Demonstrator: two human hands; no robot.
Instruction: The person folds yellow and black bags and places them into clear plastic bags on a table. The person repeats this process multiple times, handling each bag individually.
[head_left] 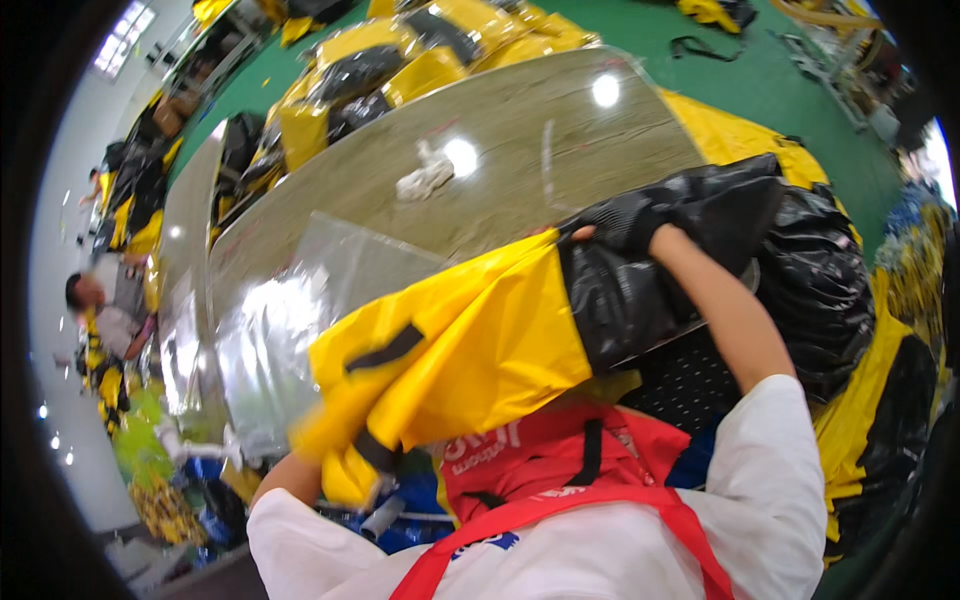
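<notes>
A piece of yellow and black coated fabric [500, 345] is stretched across in front of me, at the table's near edge. Its left part is yellow with short black strips; the right part is shiny black. My right hand [625, 222], in a dark mesh glove with a bare fingertip showing, grips the black part near the colour seam. On the left, my forearm [287, 476] reaches up behind the yellow end, which is smeared by motion. The fabric hides my left hand, so its fingers cannot be made out. A clear plastic bag [285, 320] lies flat on the table just beyond the yellow end.
The glossy wood-patterned table [500, 150] holds a crumpled white cloth [425, 172]. Behind it are heaped yellow and black packages [400, 60]. Black fabric [815, 285] is piled at the right. Another person [115, 305] is at the far left. I wear a red apron [560, 455].
</notes>
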